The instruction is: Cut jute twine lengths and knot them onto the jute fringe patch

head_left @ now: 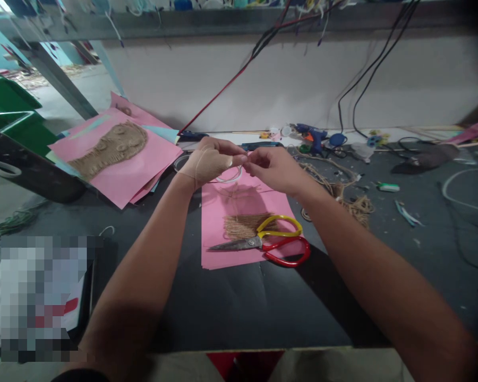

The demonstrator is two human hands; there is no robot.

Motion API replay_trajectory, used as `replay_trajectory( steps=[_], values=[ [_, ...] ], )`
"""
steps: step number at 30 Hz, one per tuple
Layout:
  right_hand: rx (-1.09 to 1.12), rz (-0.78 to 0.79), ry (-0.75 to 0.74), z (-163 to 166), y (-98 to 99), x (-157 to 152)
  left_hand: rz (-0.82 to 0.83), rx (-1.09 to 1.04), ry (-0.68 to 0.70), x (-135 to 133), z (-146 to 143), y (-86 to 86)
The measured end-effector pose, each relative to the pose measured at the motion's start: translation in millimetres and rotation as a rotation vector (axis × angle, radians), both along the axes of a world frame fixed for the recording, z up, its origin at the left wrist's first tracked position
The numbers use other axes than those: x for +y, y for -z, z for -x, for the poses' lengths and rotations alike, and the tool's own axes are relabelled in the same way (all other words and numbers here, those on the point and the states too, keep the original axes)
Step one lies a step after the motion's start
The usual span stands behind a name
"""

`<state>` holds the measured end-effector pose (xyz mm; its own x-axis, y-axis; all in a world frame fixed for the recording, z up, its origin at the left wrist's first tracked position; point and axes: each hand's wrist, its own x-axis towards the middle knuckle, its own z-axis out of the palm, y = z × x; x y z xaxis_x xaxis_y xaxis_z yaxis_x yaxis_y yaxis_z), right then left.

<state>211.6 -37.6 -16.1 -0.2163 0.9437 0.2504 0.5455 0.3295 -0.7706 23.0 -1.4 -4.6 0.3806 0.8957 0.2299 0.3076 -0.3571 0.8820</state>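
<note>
Over the pink paper sheets (215, 254), my left hand (211, 162) and my right hand (276, 168) meet at the fingertips, both closed in a pinch. A thin pale string (197, 162) loops around my left hand and wrist. Whatever sits between my right fingertips is too small to make out. Below my hands, loose strands of twine (234, 195) cross the paper. A flat patch of brown twine rows (239, 225) lies nearer me, partly covered by scissors (255, 243) with one yellow and one red handle. Beneath my left fingers shows a pale ring (229, 175).
At left, stacked pink sheets carry a brown twine shape (121, 143), near a dark cylinder (32, 164). A blue glue gun (313, 137), tangled twine (356, 207) and cables lie at the back and right. A metal shelf edge (207, 24) crosses above.
</note>
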Motion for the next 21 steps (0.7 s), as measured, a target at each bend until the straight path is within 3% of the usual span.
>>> replay_trajectory(
  steps=[21],
  values=[
    [-0.379,-0.137,0.034,6.3,-8.2,-10.2,-0.024,0.147,0.005,-0.7,-0.4,-1.1]
  ],
)
